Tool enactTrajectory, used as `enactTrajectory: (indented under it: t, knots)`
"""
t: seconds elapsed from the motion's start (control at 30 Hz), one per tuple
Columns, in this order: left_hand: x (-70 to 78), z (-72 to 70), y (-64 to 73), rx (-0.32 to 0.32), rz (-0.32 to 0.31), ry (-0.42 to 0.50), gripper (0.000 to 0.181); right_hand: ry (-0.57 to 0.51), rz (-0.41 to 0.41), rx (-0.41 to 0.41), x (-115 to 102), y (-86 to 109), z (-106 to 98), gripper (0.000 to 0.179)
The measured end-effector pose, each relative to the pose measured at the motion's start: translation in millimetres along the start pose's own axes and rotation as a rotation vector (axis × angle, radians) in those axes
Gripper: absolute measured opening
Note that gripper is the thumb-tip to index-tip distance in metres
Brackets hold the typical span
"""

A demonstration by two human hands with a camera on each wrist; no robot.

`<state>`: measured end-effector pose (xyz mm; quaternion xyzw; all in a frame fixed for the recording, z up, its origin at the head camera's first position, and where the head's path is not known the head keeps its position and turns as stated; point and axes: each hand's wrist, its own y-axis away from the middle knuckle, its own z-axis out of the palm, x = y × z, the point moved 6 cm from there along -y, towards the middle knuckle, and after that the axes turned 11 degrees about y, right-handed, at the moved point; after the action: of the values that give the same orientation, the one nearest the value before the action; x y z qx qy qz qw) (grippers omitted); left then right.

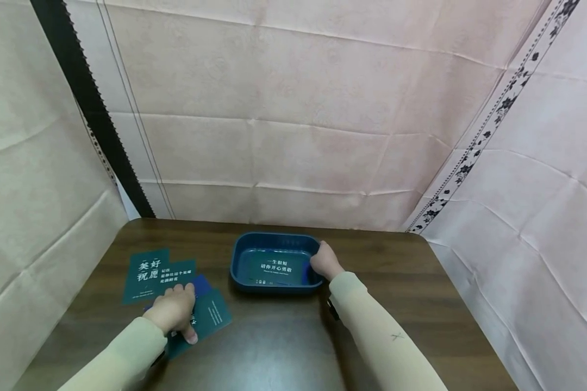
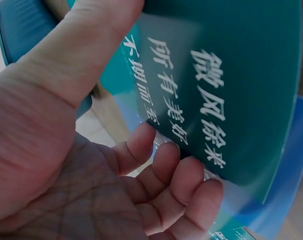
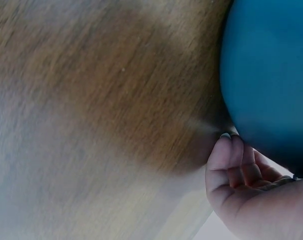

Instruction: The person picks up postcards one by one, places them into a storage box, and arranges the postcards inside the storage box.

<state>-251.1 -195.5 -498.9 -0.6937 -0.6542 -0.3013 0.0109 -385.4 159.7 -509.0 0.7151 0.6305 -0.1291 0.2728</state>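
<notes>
In the head view my left hand [image 1: 172, 308] grips a dark green card [image 1: 211, 314] with white lettering, at the left of the table. The left wrist view shows the thumb at one edge of that green card [image 2: 241, 65] and curled fingertips at the opposite edge. A translucent blue card [image 2: 289, 185] overlaps behind it. Toward the middle back stands a dark blue rectangular tray [image 1: 276, 289] with a green card [image 1: 269, 266] lying inside. My right hand [image 1: 326, 260] holds the tray's right end, its fingers curled against the outer wall [image 3: 271, 75].
Two more green cards [image 1: 145, 290] with white print lie overlapping on the wooden table [image 1: 274, 347], just beyond the left hand. Pale creased cloth [image 1: 293, 125] hangs behind the table and on both sides.
</notes>
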Motion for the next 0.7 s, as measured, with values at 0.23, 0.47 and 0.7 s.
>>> enactTrajectory:
  t: [0.23, 0.47, 0.7]
  knots:
    - [-1.6, 1.8, -0.2, 0.009, -0.015, 0.01, 0.117, 0.0, -0.003, -0.002, 1.3, 2.0, -2.4, 0.064]
    - [-3.5, 1.1, 2.9, 0.012, 0.02, 0.035, 0.115, 0.012, -0.015, 0.006, 1.4, 1.4, -2.8, 0.063]
    - [-8.3, -0.6, 4.8, 0.016, 0.072, 0.043, 0.112, 0.02, -0.016, 0.003, 1.5, -0.9, 0.4, 0.063]
